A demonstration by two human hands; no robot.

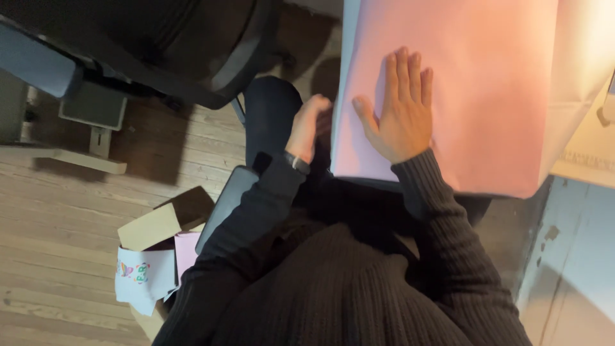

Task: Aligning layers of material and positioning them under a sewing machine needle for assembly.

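Observation:
A large pink sheet of paper [487, 83] lies over a table, its near edge hanging past the table's rim. My right hand [398, 106] rests flat on the sheet, palm down, fingers together and thumb spread. My left hand [309, 125] is curled at the sheet's left edge, fingers closed around that edge as far as I can see. Both arms wear black ribbed sleeves, and a dark watch sits on the left wrist.
A dark office chair [160, 45] stands at upper left on the wooden floor [57, 211]. A cardboard box [154, 227] with paper scraps, one printed with butterflies, sits at lower left. A pale blue painted panel [576, 256] fills the lower right.

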